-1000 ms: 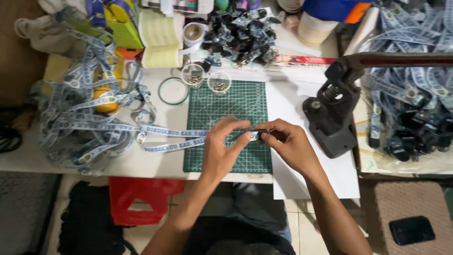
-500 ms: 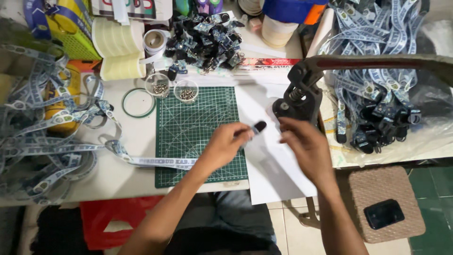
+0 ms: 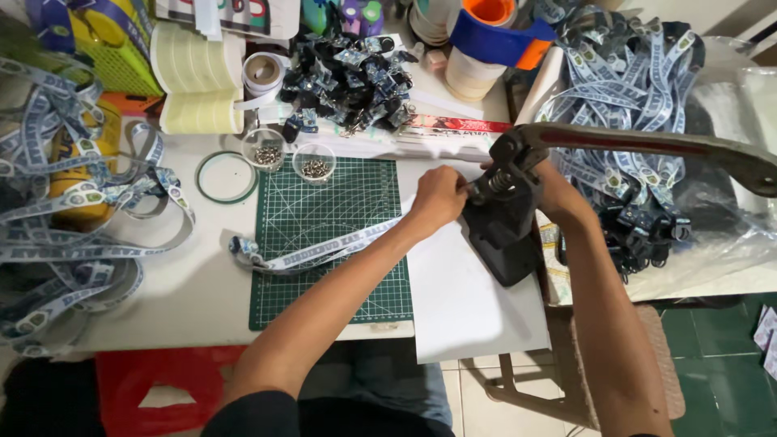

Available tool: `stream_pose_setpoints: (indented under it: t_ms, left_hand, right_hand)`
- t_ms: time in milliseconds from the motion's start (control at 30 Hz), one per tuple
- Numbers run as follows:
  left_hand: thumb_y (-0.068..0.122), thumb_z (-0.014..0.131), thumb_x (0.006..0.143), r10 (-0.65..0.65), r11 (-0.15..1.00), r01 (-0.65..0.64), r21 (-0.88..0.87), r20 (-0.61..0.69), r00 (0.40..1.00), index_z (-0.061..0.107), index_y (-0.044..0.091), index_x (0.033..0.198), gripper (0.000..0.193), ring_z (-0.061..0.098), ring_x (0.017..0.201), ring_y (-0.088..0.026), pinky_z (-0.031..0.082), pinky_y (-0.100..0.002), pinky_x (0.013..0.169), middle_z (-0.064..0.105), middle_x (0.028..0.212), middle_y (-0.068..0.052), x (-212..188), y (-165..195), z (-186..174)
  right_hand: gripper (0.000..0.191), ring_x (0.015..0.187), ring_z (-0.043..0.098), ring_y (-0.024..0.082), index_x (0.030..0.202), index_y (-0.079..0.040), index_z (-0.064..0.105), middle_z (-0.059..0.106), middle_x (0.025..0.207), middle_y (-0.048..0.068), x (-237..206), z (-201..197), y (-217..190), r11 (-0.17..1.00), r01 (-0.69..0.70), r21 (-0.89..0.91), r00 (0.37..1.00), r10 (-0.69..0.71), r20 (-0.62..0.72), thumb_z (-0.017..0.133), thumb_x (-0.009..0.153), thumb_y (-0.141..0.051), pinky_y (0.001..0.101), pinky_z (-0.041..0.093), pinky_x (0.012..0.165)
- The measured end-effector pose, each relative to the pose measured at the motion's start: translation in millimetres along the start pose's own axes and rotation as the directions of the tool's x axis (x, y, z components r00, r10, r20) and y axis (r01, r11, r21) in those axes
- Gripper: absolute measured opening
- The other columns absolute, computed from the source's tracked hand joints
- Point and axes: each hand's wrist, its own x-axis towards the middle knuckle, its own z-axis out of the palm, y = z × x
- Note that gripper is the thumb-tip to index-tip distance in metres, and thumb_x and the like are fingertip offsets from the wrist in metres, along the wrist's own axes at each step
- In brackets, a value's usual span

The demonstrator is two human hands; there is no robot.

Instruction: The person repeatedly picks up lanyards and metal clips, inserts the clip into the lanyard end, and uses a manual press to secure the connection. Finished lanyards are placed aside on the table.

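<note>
My left hand [image 3: 437,198] pinches the end of the soft, light blue-and-white printed lanyard strap [image 3: 324,252] at the black cast-metal hand press [image 3: 503,222], three o'clock of the green cutting mat [image 3: 324,218]. My right hand [image 3: 558,194] sits behind the press, its grip hidden. The limp strap is best held near its end.

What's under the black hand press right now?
The black hand press stands on a white sheet. The left hand feeds a printed lanyard strap toward it; the strap's end is hidden.

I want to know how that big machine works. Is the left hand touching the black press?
Touching. In the head view, the left hand's fingertips rest against the black press by its spring, with no gap showing.
</note>
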Motion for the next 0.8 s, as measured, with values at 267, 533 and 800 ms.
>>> stream_pose_setpoints:
  t_ms: [267, 533, 800]
  left_hand:
    - [0.020, 0.079, 0.080, -0.054, 0.999, 0.054, 0.009, 0.068, 0.996, 0.082, 0.006, 0.092, 0.019, 0.075, 0.081, -0.033, 0.058, -0.040, 0.079, 0.077, 0.086, -0.018, 18, 10, -8]
    - [0.018, 0.081, 0.077, 0.009, 0.976, 0.026, -0.216, 0.159, 0.987, 0.080, 0.002, 0.095, 0.024, 0.078, 0.077, -0.024, 0.059, -0.035, 0.074, 0.079, 0.084, -0.016, 11, -3, -11]
    - [0.016, 0.080, 0.078, -0.025, 0.991, 0.038, -0.129, 0.097, 0.995, 0.082, 0.003, 0.093, 0.020, 0.076, 0.077, -0.027, 0.059, -0.037, 0.076, 0.078, 0.086, -0.016, 7, 2, -11]
  right_hand:
    - [0.028, 0.106, 0.063, 0.015, 0.116, 0.001, 0.070, 0.071, 0.116, 0.006, 12, -14, 16, 0.996, -0.043, -0.084, 0.987, 0.055, 0.153, 0.069, 0.088, -0.006, 0.0334, 0.052, 0.094]
    - [0.027, 0.092, 0.059, 0.012, 0.111, 0.000, 0.067, 0.067, 0.105, 0.004, 11, -10, 32, 0.961, -0.261, 0.086, 0.959, 0.249, 0.136, 0.073, 0.087, -0.011, 0.0311, 0.053, 0.073]
    - [0.026, 0.086, 0.060, 0.014, 0.105, -0.003, 0.069, 0.068, 0.099, 0.005, 21, -11, 20, 0.985, -0.162, 0.060, 0.969, 0.147, 0.197, 0.075, 0.082, -0.015, 0.0310, 0.052, 0.069]
